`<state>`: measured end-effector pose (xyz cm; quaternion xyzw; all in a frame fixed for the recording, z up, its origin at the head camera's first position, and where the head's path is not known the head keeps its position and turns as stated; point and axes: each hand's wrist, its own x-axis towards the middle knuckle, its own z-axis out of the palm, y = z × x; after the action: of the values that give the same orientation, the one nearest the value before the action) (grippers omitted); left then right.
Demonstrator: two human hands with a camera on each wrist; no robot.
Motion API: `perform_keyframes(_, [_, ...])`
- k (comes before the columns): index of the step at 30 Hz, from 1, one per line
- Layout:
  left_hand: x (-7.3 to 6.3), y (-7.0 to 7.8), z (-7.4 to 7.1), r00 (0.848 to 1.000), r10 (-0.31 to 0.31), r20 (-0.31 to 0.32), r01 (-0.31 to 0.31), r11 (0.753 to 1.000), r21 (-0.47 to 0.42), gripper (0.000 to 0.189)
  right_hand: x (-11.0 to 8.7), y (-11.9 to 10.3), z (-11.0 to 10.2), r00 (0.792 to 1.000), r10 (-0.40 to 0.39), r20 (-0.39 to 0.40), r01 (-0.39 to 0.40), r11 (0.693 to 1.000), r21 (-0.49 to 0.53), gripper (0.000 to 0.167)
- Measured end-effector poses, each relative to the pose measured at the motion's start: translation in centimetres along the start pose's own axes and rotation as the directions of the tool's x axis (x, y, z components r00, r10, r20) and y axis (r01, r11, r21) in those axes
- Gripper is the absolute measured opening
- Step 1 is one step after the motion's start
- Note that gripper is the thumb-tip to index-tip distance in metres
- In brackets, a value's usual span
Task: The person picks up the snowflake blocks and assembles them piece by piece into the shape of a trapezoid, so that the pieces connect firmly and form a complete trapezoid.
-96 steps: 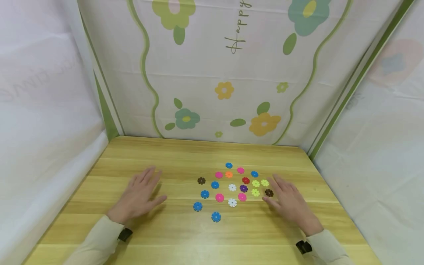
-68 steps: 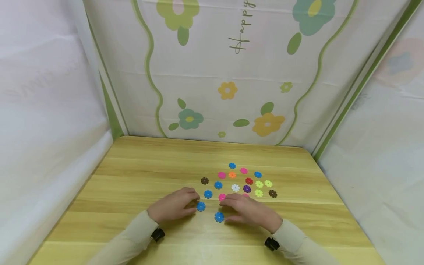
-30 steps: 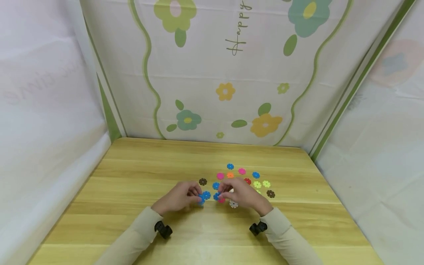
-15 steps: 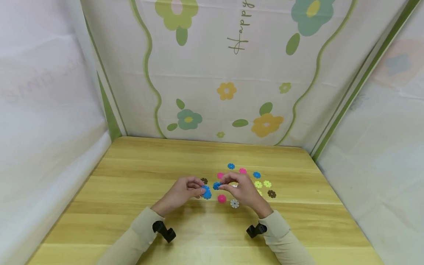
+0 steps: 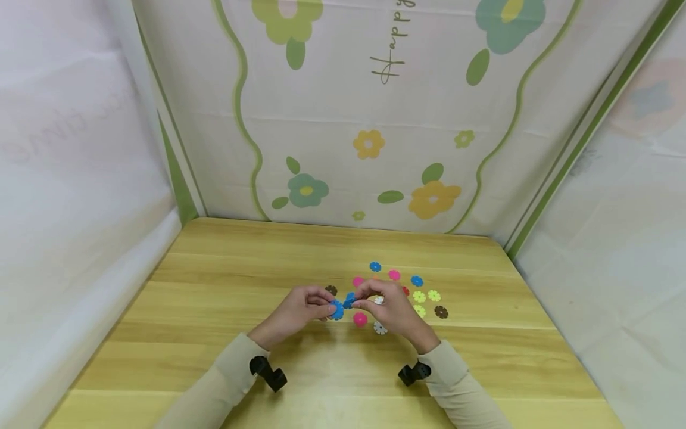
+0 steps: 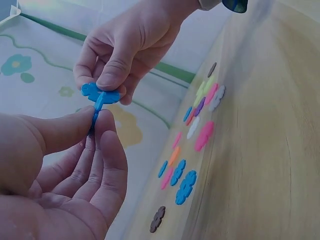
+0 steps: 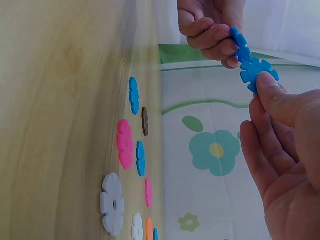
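My left hand (image 5: 297, 311) pinches a blue notched disc (image 5: 337, 310) between thumb and fingers. My right hand (image 5: 392, 310) pinches a second blue disc, the right one (image 7: 256, 70), by its edge. Both are thin flower-shaped plastic interlocking discs, held above the table. Their rims meet at an angle in the wrist views; the left disc (image 6: 99, 103) is seen edge-on there. I cannot tell how deep their notches sit in each other. Fingers hide part of each disc.
Several loose discs lie flat on the wooden table (image 5: 343, 381), among them a pink disc (image 5: 360, 319), a white disc (image 5: 380, 327), a brown disc (image 5: 441, 311) and a yellow-green disc (image 5: 434, 295). A patterned cloth (image 5: 332, 119) stands behind.
From apart with spread fingers, my hands came inward and each picked up a blue disc. They then lifted away from the table, and the two discs came together rim to rim.
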<state>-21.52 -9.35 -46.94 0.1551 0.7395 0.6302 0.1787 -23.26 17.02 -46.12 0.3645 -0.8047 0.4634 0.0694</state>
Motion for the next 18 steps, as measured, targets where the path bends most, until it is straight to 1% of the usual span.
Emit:
perform_keyframes(5, [0.0, 0.0, 0.2, 1.0, -0.004, -0.017, 0.003, 1.0, -0.016, 0.029, 0.0, 0.1, 0.4, 1.0, -0.011, -0.016, 0.011, 1.0, 0.02, 0.009])
perform_keyframes(9, [0.0, 0.1, 0.5, 0.999, 0.002, -0.041, -0.002, 1.0, -0.02, 0.026, 0.0, 0.1, 0.9, 0.998, -0.035, -0.05, 0.037, 0.999, 0.029, 0.005])
perform_keyframes(11, [0.0, 0.1, 0.6, 0.998, 0.001, -0.056, -0.003, 1.0, -0.028, 0.024, -0.1, 0.2, 1.3, 0.996, -0.058, -0.075, 0.06, 0.998, 0.022, 0.005])
perform_keyframes(15, [-0.1, 0.1, 0.9, 0.997, 0.004, -0.076, -0.008, 0.999, -0.046, 0.02, -0.2, 0.2, 1.9, 0.988, -0.096, -0.119, 0.097, 0.995, 0.008, 0.012])
perform_keyframes(18, [-0.1, 0.0, 1.0, 0.997, 0.002, -0.081, -0.007, 0.998, -0.056, 0.019, -0.2, -0.1, 2.1, 0.99, -0.082, -0.115, 0.081, 0.997, -0.013, 0.013])
